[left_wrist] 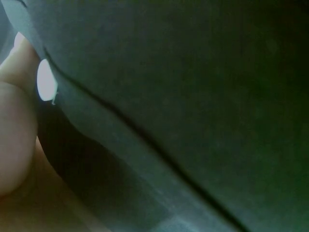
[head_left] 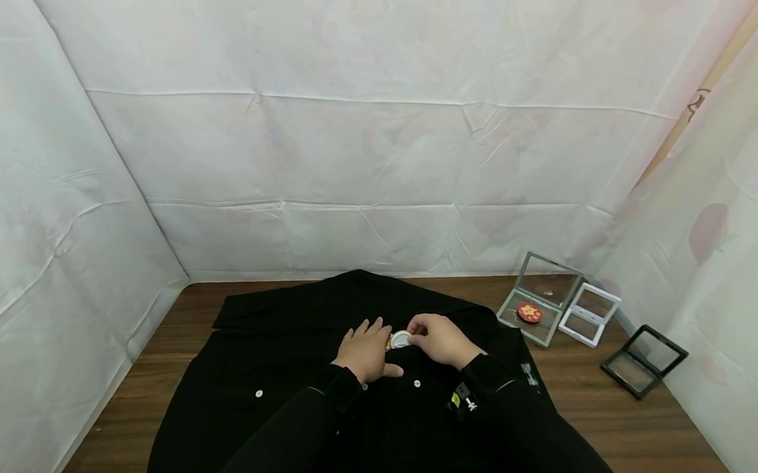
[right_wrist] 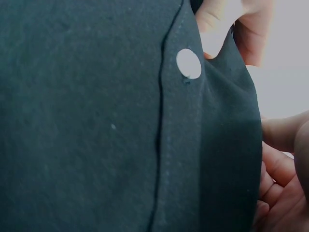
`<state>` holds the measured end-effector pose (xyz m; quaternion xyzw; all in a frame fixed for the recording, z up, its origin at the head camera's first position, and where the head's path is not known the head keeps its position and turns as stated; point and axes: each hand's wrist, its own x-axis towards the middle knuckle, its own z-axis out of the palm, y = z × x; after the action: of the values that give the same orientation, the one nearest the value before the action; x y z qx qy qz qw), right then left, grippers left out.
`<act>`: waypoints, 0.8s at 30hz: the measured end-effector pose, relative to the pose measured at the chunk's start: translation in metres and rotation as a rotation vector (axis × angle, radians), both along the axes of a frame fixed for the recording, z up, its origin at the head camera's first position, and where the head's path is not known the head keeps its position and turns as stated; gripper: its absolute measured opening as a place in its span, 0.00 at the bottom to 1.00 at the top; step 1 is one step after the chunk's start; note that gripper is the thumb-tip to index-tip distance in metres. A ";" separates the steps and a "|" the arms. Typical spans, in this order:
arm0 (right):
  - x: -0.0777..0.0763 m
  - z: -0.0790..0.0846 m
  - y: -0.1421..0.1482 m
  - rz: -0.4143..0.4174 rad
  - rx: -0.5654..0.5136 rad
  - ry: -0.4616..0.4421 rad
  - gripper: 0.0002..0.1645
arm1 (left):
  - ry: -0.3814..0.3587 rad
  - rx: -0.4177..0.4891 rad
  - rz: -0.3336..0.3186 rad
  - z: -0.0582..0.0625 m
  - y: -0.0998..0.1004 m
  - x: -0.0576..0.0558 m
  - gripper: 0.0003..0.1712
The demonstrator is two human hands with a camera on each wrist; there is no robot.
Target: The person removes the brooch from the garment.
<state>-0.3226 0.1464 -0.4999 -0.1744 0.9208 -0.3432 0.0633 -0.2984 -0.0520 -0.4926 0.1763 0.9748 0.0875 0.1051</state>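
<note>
Apparently, the right hand (head_left: 445,342) pinches a round, white-rimmed disc (head_left: 400,339) over the black garment (head_left: 282,358); the left hand (head_left: 363,352) lies beside it, fingers extended. Bunched cloth could snag the disc, or a loose pinch drop it.

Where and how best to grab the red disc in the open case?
Pinch the red disc by its rim, left and right, likely from above and the near side. Round and flat, it lies on the case's lower panel; the raised panel behind would probably crowd a far-side approach. The right hand is nearer.
</note>
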 end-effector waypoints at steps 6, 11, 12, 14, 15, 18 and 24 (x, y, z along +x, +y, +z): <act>0.001 -0.003 -0.003 0.001 -0.023 0.010 0.04 | -0.017 0.021 -0.005 0.003 -0.001 0.001 0.52; 0.000 -0.008 -0.004 -0.009 -0.053 0.018 0.03 | -0.026 0.036 -0.001 0.002 -0.002 0.000 0.52; 0.000 -0.009 -0.004 -0.009 -0.062 0.019 0.02 | -0.023 0.036 0.000 0.002 -0.002 -0.001 0.52; 0.000 -0.010 -0.004 -0.008 -0.075 0.017 0.03 | -0.019 0.034 0.001 0.000 -0.002 -0.001 0.53; 0.001 -0.011 -0.005 -0.006 -0.080 0.016 0.03 | -0.018 0.034 0.001 -0.001 -0.002 -0.002 0.53; 0.002 -0.013 -0.004 -0.007 -0.088 0.015 0.03 | -0.018 0.041 -0.002 -0.003 -0.002 -0.002 0.53; 0.003 -0.013 -0.004 -0.032 -0.129 0.055 0.04 | -0.016 0.060 0.001 -0.002 -0.002 -0.002 0.53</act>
<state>-0.3198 0.1428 -0.5129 -0.1726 0.9009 -0.3977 0.0209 -0.3006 -0.0539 -0.4948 0.1784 0.9709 0.1183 0.1073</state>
